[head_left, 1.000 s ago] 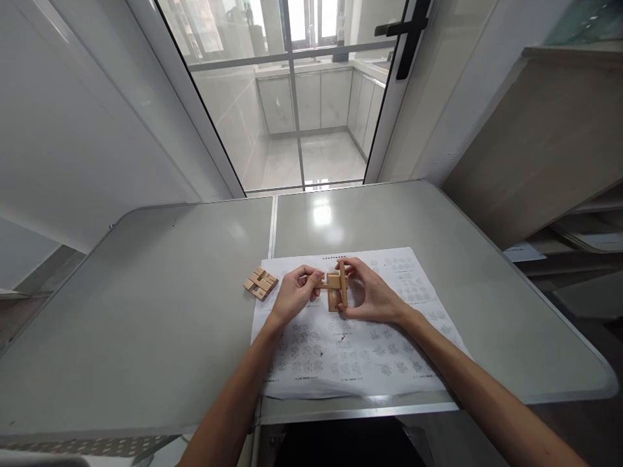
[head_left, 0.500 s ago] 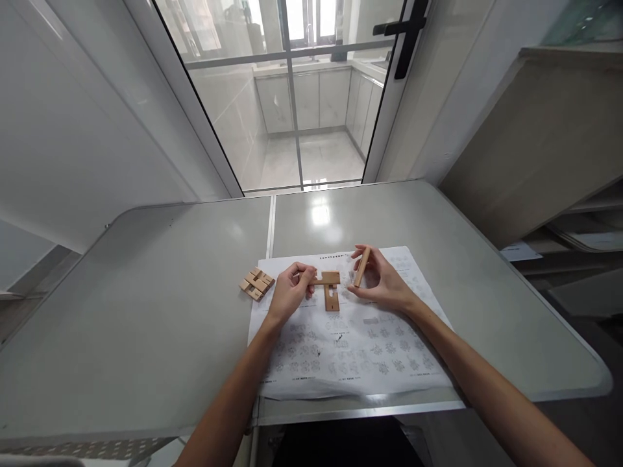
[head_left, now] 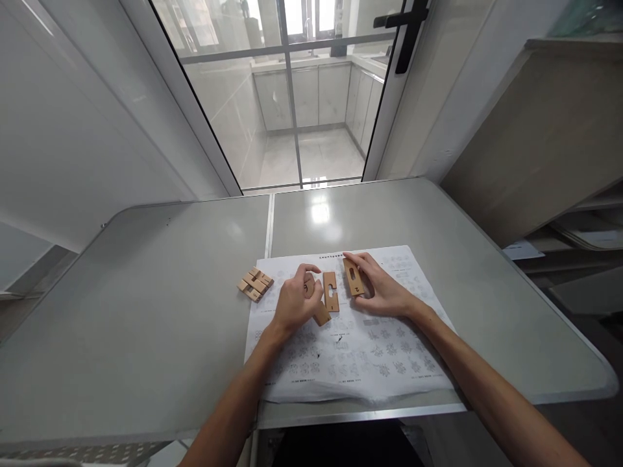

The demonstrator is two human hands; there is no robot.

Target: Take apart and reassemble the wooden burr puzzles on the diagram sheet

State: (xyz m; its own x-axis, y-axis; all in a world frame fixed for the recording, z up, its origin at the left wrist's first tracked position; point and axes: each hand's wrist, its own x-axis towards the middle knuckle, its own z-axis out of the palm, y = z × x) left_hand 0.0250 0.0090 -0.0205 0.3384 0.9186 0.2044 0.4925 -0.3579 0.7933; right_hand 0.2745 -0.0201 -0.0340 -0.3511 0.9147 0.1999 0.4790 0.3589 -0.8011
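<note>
Several flat wooden puzzle pieces are around my hands on the printed paper sheet [head_left: 350,363]. My left hand [head_left: 296,299] is closed on a wooden puzzle piece [head_left: 321,316] that slants down toward me, partly hidden by the fingers, with a dark mark on its upper part. Beside it lies a notched puzzle piece [head_left: 331,299], marked near its lower end. My right hand [head_left: 382,288] grips the ends of a slotted puzzle piece [head_left: 357,286] marked 2, its broad face turned up. An interlocked wooden puzzle [head_left: 256,284] sits at the sheet's left edge.
Under the sheet is a grey table [head_left: 160,311] with a metal seam [head_left: 269,227] and a metal front edge. A glass door [head_left: 292,97] with a black handle [head_left: 409,29] stands beyond. Shelves [head_left: 579,227] stand to the right.
The piece in my left hand has swung from crossing the notched piece to slanting beside it. The right hand's piece has turned from edge-on to show its slotted face.
</note>
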